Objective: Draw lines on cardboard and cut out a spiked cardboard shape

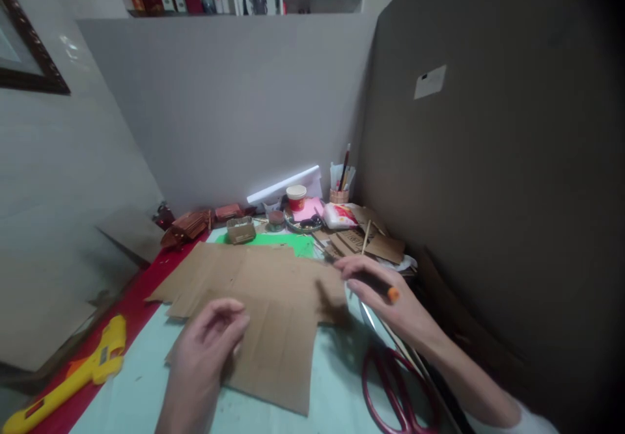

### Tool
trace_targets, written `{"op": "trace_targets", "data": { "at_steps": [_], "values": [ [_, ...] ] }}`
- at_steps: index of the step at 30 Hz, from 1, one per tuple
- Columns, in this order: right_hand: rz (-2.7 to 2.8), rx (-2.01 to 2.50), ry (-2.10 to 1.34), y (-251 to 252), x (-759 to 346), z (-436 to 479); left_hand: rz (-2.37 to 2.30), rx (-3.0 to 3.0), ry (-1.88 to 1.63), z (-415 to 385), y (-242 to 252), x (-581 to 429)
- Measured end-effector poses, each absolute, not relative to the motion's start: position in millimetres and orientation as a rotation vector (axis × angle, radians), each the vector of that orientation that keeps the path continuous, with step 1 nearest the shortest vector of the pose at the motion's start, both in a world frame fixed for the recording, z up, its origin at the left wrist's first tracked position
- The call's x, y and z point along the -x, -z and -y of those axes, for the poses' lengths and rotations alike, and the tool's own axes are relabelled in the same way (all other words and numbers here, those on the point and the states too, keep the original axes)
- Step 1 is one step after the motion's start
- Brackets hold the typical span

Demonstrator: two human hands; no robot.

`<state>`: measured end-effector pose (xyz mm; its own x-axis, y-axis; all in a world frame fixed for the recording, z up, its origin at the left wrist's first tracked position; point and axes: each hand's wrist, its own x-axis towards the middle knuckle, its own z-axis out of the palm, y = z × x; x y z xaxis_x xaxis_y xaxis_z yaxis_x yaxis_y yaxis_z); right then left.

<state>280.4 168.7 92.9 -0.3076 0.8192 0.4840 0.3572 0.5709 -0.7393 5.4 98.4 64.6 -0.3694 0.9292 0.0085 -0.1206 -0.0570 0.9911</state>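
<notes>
Head view: cardboard sheet (276, 356) on pale table surface (334, 382), between hands. Looks light, fairly stiff, prone to creasing; best held by near edge. Left hand (208, 339) at sheet's left, fingers curled, grip cannot tell. Right hand (378, 273), right of sheet, grips orange-ended tool (393, 295). Scissors (398, 388) right of sheet.

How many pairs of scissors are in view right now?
1: the red-handled scissors, lying on the table in the lower right of the picture, below the right hand. More could be hidden among the clutter at the back.
</notes>
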Motion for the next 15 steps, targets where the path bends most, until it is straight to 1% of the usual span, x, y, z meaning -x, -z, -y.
{"op": "trace_targets", "data": {
  "at_steps": [7,11,15],
  "values": [
    [2.58,0.971,-0.214,-73.5,-284.7,-247.1,-1.363,-0.907,-1.701,-80.9,-60.0,17.1],
    [2.767,0.974,0.04,-61.3,-272.7,-285.9,-1.348,-0.972,-1.729,-77.5,-59.5,13.9],
    [2.892,1.009,0.201,-49.0,-265.5,-310.2,-1.33,-1.222,-1.695,-74.4,-53.1,10.4]
  ]
}}
